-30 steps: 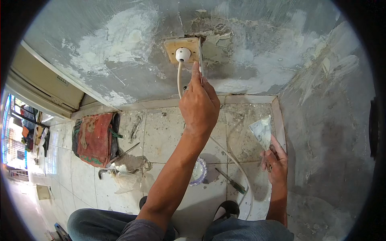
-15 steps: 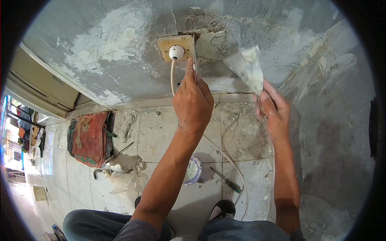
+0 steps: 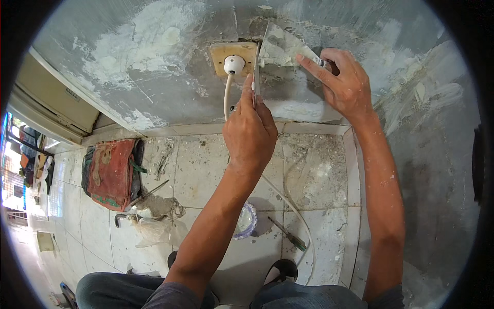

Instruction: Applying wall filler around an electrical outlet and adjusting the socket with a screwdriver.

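Observation:
My left hand [image 3: 249, 131] is closed round a second putty knife [image 3: 257, 59], seen edge-on, its thin blade upright along the right edge of a yellowed socket plate [image 3: 218, 51]. A white round plug [image 3: 234, 64] sits in that plate, and a white cable [image 3: 227, 98] hangs from it. In my right hand [image 3: 350, 87] is a wide putty knife [image 3: 285, 47] smeared with pale filler. Its blade lies against the wall just right of the plate, one corner close to the edge-on blade. My right index finger stretches along the blade; the handle is mostly hidden.
The grey wall [image 3: 195, 103] carries patches of white filler. On the tiled floor are a small tub of filler [image 3: 247, 220], a screwdriver [image 3: 296, 241], a red bag [image 3: 113, 175], a plastic bag [image 3: 154, 232] and rubble [image 3: 159, 206]. A door frame [image 3: 56, 110] stands left, another wall right.
My right hand has moved up and left, bringing its putty knife from in front of the wall to beside the socket plate. The left hand keeps its place by the plate.

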The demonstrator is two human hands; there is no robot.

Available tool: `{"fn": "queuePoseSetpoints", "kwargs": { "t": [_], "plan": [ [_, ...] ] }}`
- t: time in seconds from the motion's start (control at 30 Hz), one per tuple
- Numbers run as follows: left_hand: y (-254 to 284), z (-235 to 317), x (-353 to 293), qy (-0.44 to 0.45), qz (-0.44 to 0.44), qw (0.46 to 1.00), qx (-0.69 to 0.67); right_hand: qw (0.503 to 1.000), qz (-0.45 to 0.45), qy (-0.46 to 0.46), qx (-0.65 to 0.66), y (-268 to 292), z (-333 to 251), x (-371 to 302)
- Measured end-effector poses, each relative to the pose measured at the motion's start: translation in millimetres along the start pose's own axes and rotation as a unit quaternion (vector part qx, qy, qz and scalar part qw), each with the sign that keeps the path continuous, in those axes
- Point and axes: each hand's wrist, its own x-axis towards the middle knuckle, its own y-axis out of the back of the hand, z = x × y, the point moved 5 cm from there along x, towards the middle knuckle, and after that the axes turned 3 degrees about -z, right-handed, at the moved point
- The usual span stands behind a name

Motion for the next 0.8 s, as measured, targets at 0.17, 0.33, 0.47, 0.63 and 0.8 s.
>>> {"fn": "queuePoseSetpoints", "kwargs": {
  "t": [0.17, 0.33, 0.47, 0.63, 0.8],
  "plan": [
    [3.1, 1.7, 1.8, 0.002, 0.020, 1.000, -0.009, 0.999, -0.016, 0.028, -0.025, 1.3, 11.2, 4.6],
    [1.8, 2.0, 1.9, 0.007, 0.009, 1.000, 0.000, 0.995, -0.029, 0.053, -0.078, -4.6, 9.1, 10.0],
    [-0.1, 2.2, -0.4, -0.025, 0.021, 0.999, 0.035, 0.993, -0.042, 0.051, -0.098, -5.8, 11.0, 14.8],
    [0.4, 3.2, 1.1, -0.018, 0.000, 1.000, 0.021, 0.992, -0.031, 0.078, -0.099, 1.4, 9.5, 23.2],
    [-2.4, 4.5, 0.6, -0.031, 0.010, 0.999, 0.026, 0.990, -0.069, 0.057, -0.108, 4.5, 3.5, 34.5]
  ]
}}
